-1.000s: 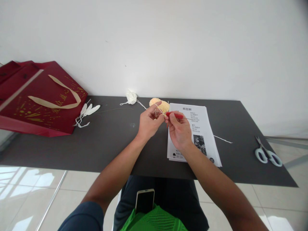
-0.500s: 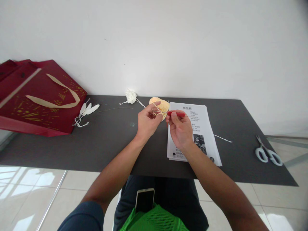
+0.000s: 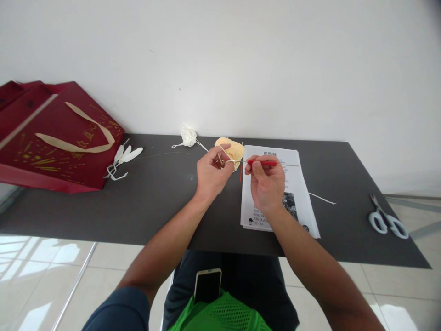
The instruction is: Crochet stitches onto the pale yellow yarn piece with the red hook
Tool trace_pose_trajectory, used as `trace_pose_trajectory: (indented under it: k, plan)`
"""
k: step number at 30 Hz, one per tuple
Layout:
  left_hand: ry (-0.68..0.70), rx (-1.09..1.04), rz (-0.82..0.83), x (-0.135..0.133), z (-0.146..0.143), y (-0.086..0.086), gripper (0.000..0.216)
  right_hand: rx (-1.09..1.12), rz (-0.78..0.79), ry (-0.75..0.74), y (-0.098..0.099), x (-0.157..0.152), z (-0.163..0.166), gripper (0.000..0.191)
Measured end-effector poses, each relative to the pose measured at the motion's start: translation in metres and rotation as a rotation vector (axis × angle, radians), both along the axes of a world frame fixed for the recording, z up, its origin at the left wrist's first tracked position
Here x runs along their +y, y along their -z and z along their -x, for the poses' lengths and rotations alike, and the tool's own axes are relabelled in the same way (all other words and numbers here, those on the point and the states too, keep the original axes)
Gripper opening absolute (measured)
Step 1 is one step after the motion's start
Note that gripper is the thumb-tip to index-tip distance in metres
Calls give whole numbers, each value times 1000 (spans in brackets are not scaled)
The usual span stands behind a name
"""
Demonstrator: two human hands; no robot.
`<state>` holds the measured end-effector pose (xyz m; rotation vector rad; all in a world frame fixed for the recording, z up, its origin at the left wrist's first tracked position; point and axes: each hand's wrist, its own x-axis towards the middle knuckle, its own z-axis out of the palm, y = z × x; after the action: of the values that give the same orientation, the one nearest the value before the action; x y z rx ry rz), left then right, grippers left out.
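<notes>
The shaft of a red-handled hook [image 3: 262, 162] is pointed left, above the surface [image 3: 155, 202], its handle gripped between the thumb and fingers of the right hand [image 3: 267, 181]. Pale yarn [image 3: 231, 160] is pinched at the fingertips of the left hand [image 3: 214, 172], with a strand drawn over a raised finger; whether the hook's tip is caught in a loop cannot be told. A yellow yarn ball [image 3: 234, 148] is seen just beyond, with a white yarn ball [image 3: 189, 136] to its left. Printed sheets [image 3: 251, 193] are partly covered by the right hand; scissors [image 3: 386, 218] are placed at the right, and a red bag [image 3: 62, 138] at the far left.
</notes>
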<state>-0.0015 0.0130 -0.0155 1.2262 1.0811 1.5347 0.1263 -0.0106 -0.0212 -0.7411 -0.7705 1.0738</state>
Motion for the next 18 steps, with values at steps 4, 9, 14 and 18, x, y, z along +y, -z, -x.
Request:
trace_pose_trajectory:
  k: [4,9,14,18]
  plan:
    - [-11,-1,-11,1,1,2,41,-46,-47,34,2,-1,-3,18]
    - [-13,23,-11,2,2,4,42,-76,-77,59,7,1,-6,18]
    - [-18,33,-16,2,3,6,42,-97,-100,76,10,3,-6,19]
    - [-18,27,-33,2,2,6,41,-135,-119,94,12,3,-6,19]
